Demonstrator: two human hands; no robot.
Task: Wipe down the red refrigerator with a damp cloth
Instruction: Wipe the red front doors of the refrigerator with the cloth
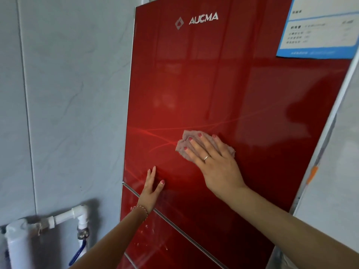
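A: Forearms enter from the bottom edge, both bare. Right hand (215, 164) first?

B: Right hand lies flat on the cloth (186, 146), fingers straight and slightly spread, pressing it against the upper door of the red refrigerator (223, 84). Ring on one finger. Nails painted red.

A: Cloth position on the door?

B: Lower half of the upper door, roughly midway between its left and right edges. Pinkish-grey, crumpled; it shows past the fingertips and beside the thumb side of the hand.

A: Left hand (151, 189)?

B: Fingers straight and spread, tips touching the door near its lower left corner, just above the seam (174, 226) between the upper door and the one below. Holds nothing. Red string bracelet (140, 208) on the wrist.

A: Door surface?

B: Glossy, with reflections. Silver AUCMA logo (197, 20) near the top edge. Blue-and-white label (318, 30) at the upper right corner. Pale smears and specks on the lower door, below the seam.

A: Surroundings?

B: Grey tiled wall (64, 94) left of the refrigerator. White pipe (64, 216) with a blue-handled valve (78, 251) at the lower left.
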